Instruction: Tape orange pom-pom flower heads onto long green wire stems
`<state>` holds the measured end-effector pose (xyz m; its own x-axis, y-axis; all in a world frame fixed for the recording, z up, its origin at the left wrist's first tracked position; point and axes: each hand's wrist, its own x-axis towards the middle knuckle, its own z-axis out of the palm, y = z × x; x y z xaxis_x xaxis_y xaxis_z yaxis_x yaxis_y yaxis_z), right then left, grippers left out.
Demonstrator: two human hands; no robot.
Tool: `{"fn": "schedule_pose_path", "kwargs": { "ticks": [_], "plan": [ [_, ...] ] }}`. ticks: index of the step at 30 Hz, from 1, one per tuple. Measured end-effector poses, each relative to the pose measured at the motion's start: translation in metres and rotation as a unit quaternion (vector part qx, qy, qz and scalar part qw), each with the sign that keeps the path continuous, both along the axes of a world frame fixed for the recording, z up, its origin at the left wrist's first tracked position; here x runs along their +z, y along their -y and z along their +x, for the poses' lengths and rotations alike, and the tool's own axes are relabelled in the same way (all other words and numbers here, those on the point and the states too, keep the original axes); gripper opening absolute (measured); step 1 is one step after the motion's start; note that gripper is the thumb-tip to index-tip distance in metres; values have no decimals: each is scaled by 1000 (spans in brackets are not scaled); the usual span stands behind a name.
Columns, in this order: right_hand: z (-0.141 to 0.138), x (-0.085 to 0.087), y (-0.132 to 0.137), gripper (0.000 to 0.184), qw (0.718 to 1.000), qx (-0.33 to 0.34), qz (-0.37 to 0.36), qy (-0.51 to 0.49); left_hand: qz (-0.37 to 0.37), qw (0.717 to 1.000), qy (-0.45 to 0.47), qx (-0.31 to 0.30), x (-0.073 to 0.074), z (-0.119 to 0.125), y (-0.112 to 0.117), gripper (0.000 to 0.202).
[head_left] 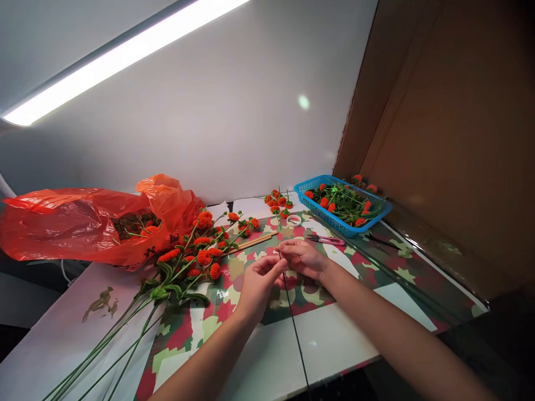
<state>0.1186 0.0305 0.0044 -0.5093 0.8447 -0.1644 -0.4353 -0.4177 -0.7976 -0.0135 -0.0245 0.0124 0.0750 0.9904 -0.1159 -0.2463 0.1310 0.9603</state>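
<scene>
A long, thin dark stem wire [296, 328] runs from my fingertips down past the table's front edge. My left hand [261, 278] pinches it near its upper end between thumb and forefinger. Closed around the same upper end, the fingers of my right hand [303, 257] almost meet those of the left. A thin green tip sticks up just above them; its detail is too small to make out. Left of my hands lies a bunch of orange fuzzy flowers [204, 257] on long green stems. Wooden sticks [253, 242] rest just behind my left hand.
A red plastic bag [92, 223] with flowers inside lies at the left. At the back right stands a blue basket [349, 227] of flowers and leaves. Pink-handled snips [328, 240], a tape roll [293, 220] and small flower heads [280, 201] lie behind my hands. Cardboard [451, 139] borders the right.
</scene>
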Motion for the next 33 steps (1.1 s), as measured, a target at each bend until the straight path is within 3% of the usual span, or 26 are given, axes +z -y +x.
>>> {"fn": "schedule_pose_path", "kwargs": {
  "ticks": [4, 13, 20, 28, 33],
  "plan": [
    [-2, 4, 2, 25, 1000, -4, 7, -4, 14, 999, -36, 19, 2, -2, 1, 26],
    [4, 4, 5, 28, 996, 82, -8, -29, -6, 997, 66, -43, 1, 0, 1, 32],
    [-1, 2, 0, 25, 999, -8, 13, 35, -4, 999, -40, -9, 5, -1, 2, 27],
    [3, 2, -2, 30, 999, 20, 25, 23, -34, 994, 78, -63, 0, -1, 1, 31],
    [3, -3, -4, 29, 998, -4, 39, 54, -34, 999, -7, -23, 1, -2, 2, 26]
  ]
}}
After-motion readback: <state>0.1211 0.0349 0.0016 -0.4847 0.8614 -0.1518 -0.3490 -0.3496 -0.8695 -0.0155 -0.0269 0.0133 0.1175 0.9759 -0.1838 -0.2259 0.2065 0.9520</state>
